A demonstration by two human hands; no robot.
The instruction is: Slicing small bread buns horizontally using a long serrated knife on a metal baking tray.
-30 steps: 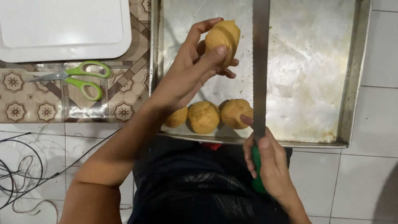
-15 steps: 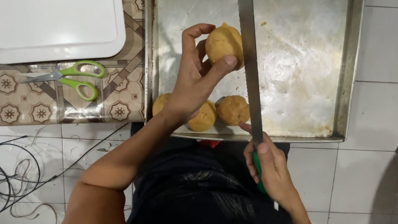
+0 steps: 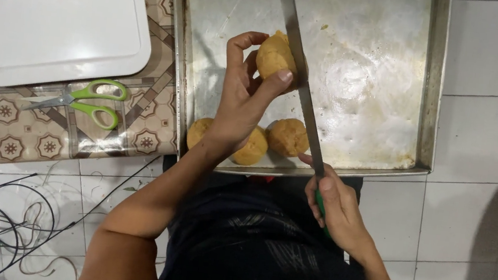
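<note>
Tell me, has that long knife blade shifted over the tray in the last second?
Yes. The knife blade has swung left across the metal tray, and its edge now meets the bun held by the left hand.

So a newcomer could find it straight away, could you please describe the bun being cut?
Find the big metal baking tray over the tiled floor. Above its near-left part, the left hand holds one golden round bun against a long knife blade. Unlike the three buns resting along the near edge, it is lifted.
</note>
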